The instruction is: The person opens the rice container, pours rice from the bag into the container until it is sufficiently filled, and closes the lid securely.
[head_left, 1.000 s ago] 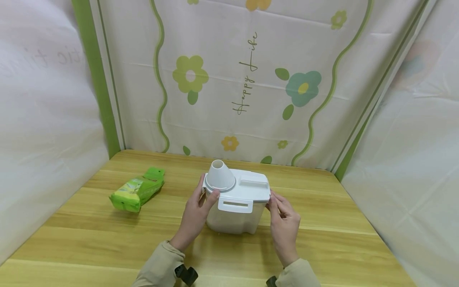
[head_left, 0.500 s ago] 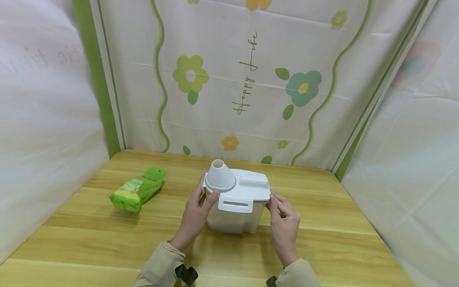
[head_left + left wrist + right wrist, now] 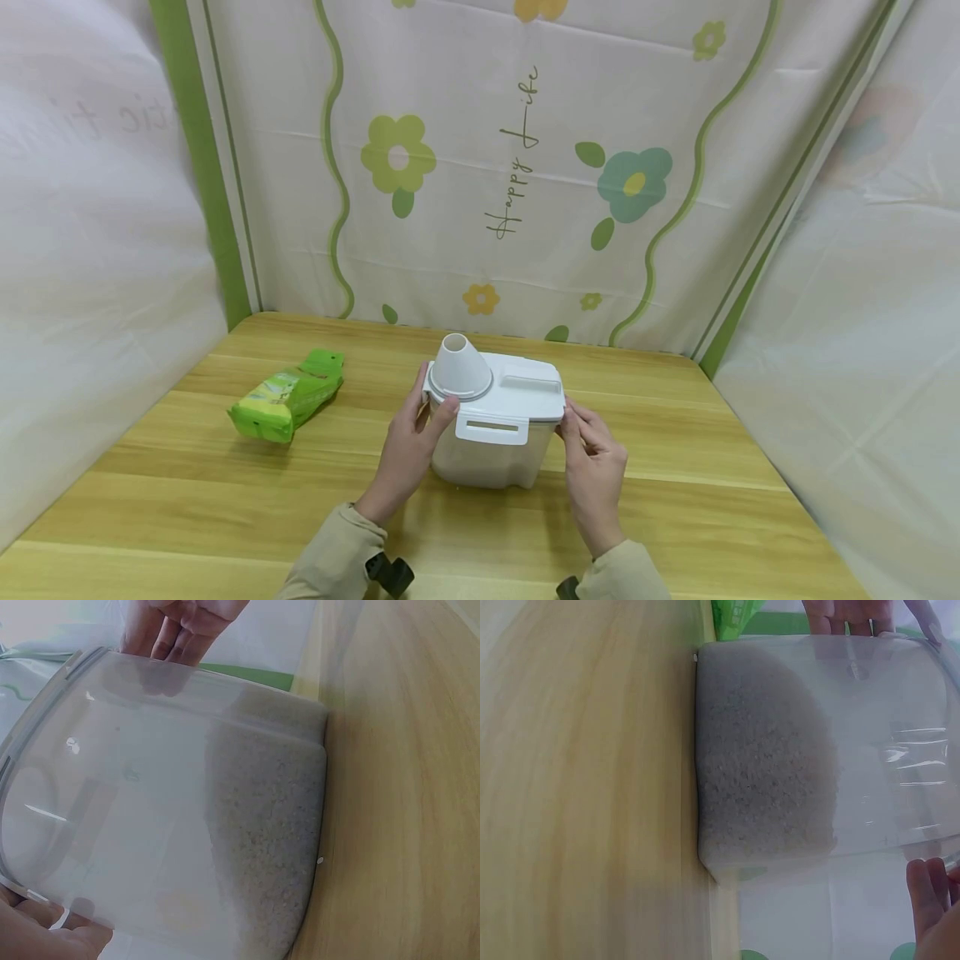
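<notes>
A clear plastic storage container [image 3: 487, 458] with a white lid [image 3: 517, 392] stands upright on the wooden table. On the lid's left part sits a white cone-shaped spout with an open top [image 3: 460, 368]. Pale rice-like grains [image 3: 266, 802] fill the lower part, their surface sloping. My left hand [image 3: 405, 446] holds the left side, thumb at the front corner under the lid and fingers along the side. At the right edge, just below the lid, my right hand [image 3: 595, 475] grips with thumb and fingertips. A white latch flap [image 3: 492, 429] sticks out at the front, unfastened.
A green and yellow packet [image 3: 288, 398] lies to the left on the table [image 3: 675, 533]. One pale grain [image 3: 320, 860] lies beside the container's base. White curtains with printed flowers close off the back and both sides.
</notes>
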`<action>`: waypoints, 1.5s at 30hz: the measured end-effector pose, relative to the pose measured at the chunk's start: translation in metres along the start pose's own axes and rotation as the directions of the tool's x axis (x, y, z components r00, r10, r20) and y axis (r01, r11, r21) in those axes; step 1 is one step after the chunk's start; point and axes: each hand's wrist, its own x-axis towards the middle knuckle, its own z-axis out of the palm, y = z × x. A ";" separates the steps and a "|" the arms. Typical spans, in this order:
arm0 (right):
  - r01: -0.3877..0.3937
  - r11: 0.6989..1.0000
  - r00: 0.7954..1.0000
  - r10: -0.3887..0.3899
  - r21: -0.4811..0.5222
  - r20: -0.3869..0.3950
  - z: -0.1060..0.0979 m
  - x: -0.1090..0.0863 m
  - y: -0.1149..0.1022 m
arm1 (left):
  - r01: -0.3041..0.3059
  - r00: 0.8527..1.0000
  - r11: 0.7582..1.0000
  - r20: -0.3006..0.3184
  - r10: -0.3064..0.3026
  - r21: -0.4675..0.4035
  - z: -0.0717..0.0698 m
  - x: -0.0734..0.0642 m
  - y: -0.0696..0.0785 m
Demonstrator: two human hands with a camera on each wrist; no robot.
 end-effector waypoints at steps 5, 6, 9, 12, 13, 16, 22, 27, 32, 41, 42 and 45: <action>-0.014 1.000 1.000 0.014 0.002 0.005 0.000 0.000 0.000 | -0.004 1.000 1.000 0.001 0.004 -0.004 0.000 0.000 0.000; -0.016 1.000 1.000 0.016 0.002 0.004 0.000 0.000 0.000 | -0.004 1.000 1.000 0.000 0.004 -0.003 0.000 0.000 0.000; -0.018 1.000 1.000 0.018 0.001 0.005 0.000 -0.001 -0.001 | -0.006 1.000 1.000 0.000 0.006 0.000 0.000 0.000 0.000; -0.018 1.000 1.000 0.018 0.001 0.003 0.000 0.000 -0.001 | -0.006 1.000 1.000 -0.002 0.006 0.008 0.000 0.001 0.000; -0.018 1.000 1.000 0.018 0.003 0.003 0.000 0.000 -0.001 | -0.005 1.000 1.000 -0.002 0.005 0.010 0.000 0.001 0.000; -0.020 1.000 1.000 0.020 0.008 0.004 0.000 0.000 -0.001 | 0.000 1.000 1.000 -0.004 0.000 0.015 0.000 0.000 0.000; -0.024 0.999 1.000 0.024 0.021 0.012 0.000 0.000 0.000 | 0.007 1.000 1.000 -0.006 -0.007 0.015 0.000 0.000 0.000; -0.037 0.999 0.999 0.037 0.018 0.020 -0.001 0.000 0.000 | 0.004 1.000 1.000 -0.004 -0.004 0.009 0.000 0.000 0.000; -0.047 0.999 0.999 0.047 0.024 0.021 -0.001 -0.001 0.001 | 0.007 1.000 1.000 -0.003 -0.007 0.013 0.000 0.000 0.000; -0.035 0.999 0.999 0.034 0.037 0.017 -0.001 -0.001 -0.001 | 0.006 1.000 1.000 -0.006 -0.006 0.014 0.000 0.000 -0.001; -0.033 0.999 0.999 0.033 0.037 0.017 -0.001 -0.001 -0.001 | 0.005 1.000 1.000 -0.008 -0.005 0.014 0.000 0.000 -0.001; -0.036 0.999 0.999 0.036 0.038 0.016 0.000 -0.001 -0.001 | 0.004 1.000 1.000 -0.010 -0.004 0.019 0.000 0.000 -0.001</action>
